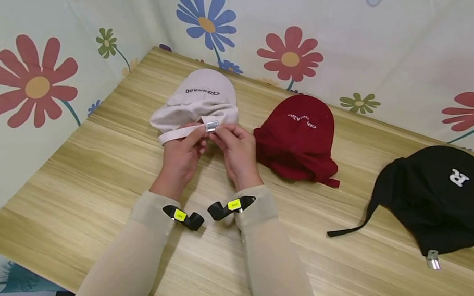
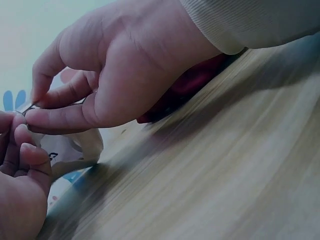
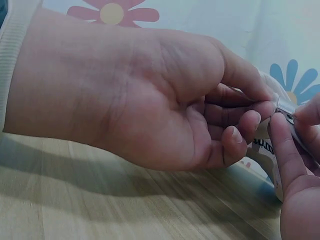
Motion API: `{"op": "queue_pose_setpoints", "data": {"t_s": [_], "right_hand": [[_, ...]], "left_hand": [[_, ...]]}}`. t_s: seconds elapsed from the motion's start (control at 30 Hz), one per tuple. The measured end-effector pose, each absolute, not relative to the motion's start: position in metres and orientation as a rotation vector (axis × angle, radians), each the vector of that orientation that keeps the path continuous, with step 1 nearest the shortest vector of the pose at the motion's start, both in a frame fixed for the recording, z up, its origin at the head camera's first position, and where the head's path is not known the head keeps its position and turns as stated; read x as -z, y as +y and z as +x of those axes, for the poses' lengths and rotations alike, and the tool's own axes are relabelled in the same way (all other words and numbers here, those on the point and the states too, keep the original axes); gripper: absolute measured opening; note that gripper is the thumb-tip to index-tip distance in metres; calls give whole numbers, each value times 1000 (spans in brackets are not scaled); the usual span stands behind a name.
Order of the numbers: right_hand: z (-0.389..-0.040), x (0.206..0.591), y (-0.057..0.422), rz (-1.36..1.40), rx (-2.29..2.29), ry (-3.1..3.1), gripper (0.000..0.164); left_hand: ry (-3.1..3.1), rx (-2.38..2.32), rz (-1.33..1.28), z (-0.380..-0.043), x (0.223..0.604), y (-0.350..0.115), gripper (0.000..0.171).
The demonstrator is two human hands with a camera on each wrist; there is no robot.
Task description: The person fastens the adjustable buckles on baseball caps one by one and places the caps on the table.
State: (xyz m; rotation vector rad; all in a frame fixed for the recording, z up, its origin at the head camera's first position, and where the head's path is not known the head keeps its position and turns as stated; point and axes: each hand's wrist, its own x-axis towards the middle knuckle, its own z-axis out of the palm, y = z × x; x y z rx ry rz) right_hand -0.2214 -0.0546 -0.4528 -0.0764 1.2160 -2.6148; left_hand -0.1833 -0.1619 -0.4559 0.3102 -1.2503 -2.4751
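Note:
A white cap point(image 1: 206, 92) with dark lettering lies at the left of the table, its back toward me. The light strap point(image 1: 176, 134) leads from it to a small silver metal buckle point(image 1: 211, 125). My left hand point(image 1: 183, 157) pinches the strap at the buckle's left side between thumb and fingers. From the right, thumb and fingertips of my right hand point(image 1: 239, 154) pinch the buckle's edge. Both hands' fingertips meet at the buckle, seen close up in the right wrist view as a metal clasp point(image 3: 286, 115) partly hidden by fingers.
Just right of my hands sits a dark red cap point(image 1: 298, 137) with its strap end sticking out. Farther right lies a black cap point(image 1: 440, 197) with a white letter, a loose strap and a silver buckle point(image 1: 433, 260). Flower-printed cloth point(image 1: 409, 35) hangs behind the wooden table point(image 1: 84, 179).

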Motion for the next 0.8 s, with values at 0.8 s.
{"op": "queue_pose_setpoints", "data": {"t_s": [0.8], "right_hand": [[-223, 458, -53, -190, 2542, 1351, 9]], "left_hand": [[-1543, 2320, 372, -181, 456, -167, 9]]}}
